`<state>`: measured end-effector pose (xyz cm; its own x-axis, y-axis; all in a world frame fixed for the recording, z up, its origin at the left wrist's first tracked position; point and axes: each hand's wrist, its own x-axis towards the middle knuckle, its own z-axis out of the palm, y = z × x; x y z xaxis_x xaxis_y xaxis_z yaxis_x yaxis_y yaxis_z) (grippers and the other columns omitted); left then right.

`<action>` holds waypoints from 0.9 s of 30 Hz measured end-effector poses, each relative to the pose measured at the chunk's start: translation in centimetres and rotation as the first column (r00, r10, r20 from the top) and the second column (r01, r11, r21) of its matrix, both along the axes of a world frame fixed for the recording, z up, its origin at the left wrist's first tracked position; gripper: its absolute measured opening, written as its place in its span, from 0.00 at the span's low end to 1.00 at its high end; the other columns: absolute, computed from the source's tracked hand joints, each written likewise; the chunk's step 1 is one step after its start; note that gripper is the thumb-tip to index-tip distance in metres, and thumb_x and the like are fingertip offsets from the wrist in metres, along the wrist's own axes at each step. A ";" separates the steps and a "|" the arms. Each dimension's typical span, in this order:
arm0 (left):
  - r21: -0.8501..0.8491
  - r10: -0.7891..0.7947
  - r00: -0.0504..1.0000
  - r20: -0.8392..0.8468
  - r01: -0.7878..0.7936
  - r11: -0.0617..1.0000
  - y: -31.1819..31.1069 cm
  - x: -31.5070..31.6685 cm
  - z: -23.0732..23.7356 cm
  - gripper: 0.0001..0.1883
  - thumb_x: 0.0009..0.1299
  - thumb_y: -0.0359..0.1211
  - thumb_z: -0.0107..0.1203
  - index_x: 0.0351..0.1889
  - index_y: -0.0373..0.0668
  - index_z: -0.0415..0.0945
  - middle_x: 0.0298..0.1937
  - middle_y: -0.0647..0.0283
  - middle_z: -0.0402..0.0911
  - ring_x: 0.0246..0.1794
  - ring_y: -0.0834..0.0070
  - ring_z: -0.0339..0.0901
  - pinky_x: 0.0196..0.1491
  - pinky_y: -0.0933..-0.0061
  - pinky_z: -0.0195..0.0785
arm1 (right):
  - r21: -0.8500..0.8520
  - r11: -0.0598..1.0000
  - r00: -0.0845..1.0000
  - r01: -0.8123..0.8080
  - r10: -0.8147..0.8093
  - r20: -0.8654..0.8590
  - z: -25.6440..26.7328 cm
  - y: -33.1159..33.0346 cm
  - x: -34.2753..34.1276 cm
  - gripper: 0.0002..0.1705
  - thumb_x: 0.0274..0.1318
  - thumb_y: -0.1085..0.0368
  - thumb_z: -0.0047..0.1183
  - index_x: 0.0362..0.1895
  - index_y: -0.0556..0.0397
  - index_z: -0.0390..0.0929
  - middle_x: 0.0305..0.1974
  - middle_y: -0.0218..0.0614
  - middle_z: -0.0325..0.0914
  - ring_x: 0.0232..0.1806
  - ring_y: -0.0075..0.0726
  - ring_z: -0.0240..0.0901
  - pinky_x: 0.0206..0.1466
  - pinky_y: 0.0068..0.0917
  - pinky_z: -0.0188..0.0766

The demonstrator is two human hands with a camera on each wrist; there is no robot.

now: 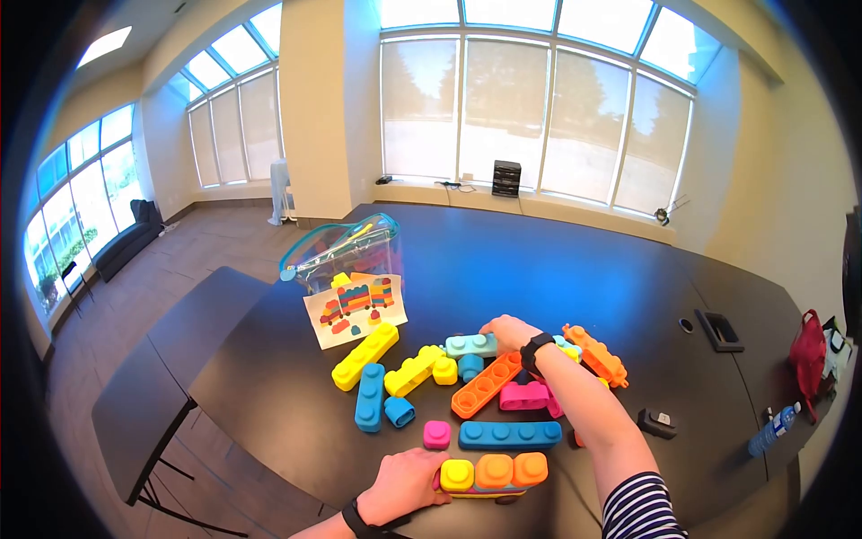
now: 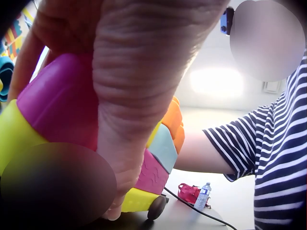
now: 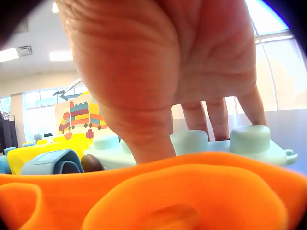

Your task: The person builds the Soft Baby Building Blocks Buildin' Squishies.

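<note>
My left hand (image 1: 402, 487) grips the left end of a small stacked block car (image 1: 496, 472) at the table's near edge. Yellow and orange blocks top the car; pale blue, pink and yellow layers with a dark wheel show in the left wrist view. Further forward, my right hand (image 1: 512, 335) holds a pale blue studded block (image 1: 470, 346), thumb on the near side and fingers beyond it. That block has a small loop at one end (image 3: 290, 156). Just in front of the right wrist lies a long orange block (image 1: 485, 386), its hollow underside up.
A long blue block (image 1: 510, 436) and a pink cube (image 1: 437, 435) lie before the car. Yellow blocks (image 1: 365, 357) and a blue block (image 1: 369, 398) lie left. Behind them a picture card (image 1: 334, 334) leans on a clear bag (image 1: 386, 256). A water bottle (image 1: 773, 429) stands right.
</note>
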<state>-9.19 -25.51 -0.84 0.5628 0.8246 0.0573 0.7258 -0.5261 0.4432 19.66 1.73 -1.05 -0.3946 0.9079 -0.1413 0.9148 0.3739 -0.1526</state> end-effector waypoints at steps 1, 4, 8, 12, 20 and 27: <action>0.000 -0.003 1.000 -0.005 0.003 1.000 0.1 0.0 0.0 0.32 0.53 0.50 0.81 0.53 0.52 0.84 0.44 0.60 0.87 0.48 0.56 0.86 0.46 0.53 0.80 | 0.004 1.000 1.000 -0.006 0.006 -0.002 -0.1 -0.3 0.5 0.38 0.46 0.78 0.69 0.66 0.40 0.85 0.58 0.49 0.86 0.62 0.56 0.82 0.67 0.45 0.79; -0.003 -0.009 1.000 -0.017 0.009 1.000 0.1 -0.1 0.1 0.32 0.53 0.51 0.80 0.54 0.51 0.84 0.44 0.59 0.87 0.48 0.55 0.86 0.46 0.53 0.80 | 0.005 0.999 0.999 -0.031 0.031 0.020 -0.1 -1.6 1.7 0.37 0.50 0.79 0.65 0.66 0.39 0.85 0.58 0.49 0.86 0.62 0.57 0.82 0.68 0.44 0.79; -0.011 0.005 1.000 -0.019 -0.005 1.000 0.2 -0.8 0.1 0.32 0.53 0.51 0.80 0.54 0.50 0.84 0.44 0.59 0.87 0.48 0.55 0.85 0.46 0.53 0.79 | -0.041 0.999 0.965 0.023 -0.011 0.263 2.8 -2.5 0.5 0.33 0.54 0.79 0.60 0.63 0.37 0.86 0.59 0.44 0.86 0.62 0.54 0.83 0.64 0.61 0.78; 0.003 0.024 1.000 -0.012 -0.024 1.000 0.1 -2.3 0.2 0.32 0.53 0.51 0.80 0.53 0.49 0.85 0.43 0.58 0.88 0.48 0.55 0.85 0.46 0.53 0.79 | 0.125 0.973 0.974 -0.195 0.177 0.141 4.5 -2.1 -4.2 0.34 0.54 0.71 0.62 0.68 0.41 0.82 0.64 0.43 0.80 0.67 0.54 0.77 0.64 0.50 0.79; -0.042 0.085 0.996 -0.033 -0.086 0.995 0.4 -5.1 0.2 0.30 0.52 0.54 0.80 0.48 0.48 0.85 0.40 0.59 0.87 0.44 0.54 0.85 0.45 0.54 0.78 | 0.209 0.823 0.823 -0.528 0.556 -0.112 -0.1 -0.9 -19.4 0.45 0.50 0.74 0.66 0.76 0.44 0.71 0.68 0.41 0.74 0.74 0.54 0.69 0.69 0.56 0.74; -0.050 0.117 0.993 0.014 -0.116 0.992 -0.2 -8.2 0.1 0.33 0.51 0.58 0.80 0.47 0.48 0.85 0.39 0.58 0.88 0.42 0.52 0.85 0.45 0.56 0.79 | 0.093 0.820 0.816 -0.564 0.571 -0.085 -0.7 0.1 -21.7 0.45 0.47 0.80 0.63 0.71 0.34 0.73 0.66 0.42 0.74 0.71 0.58 0.69 0.68 0.51 0.76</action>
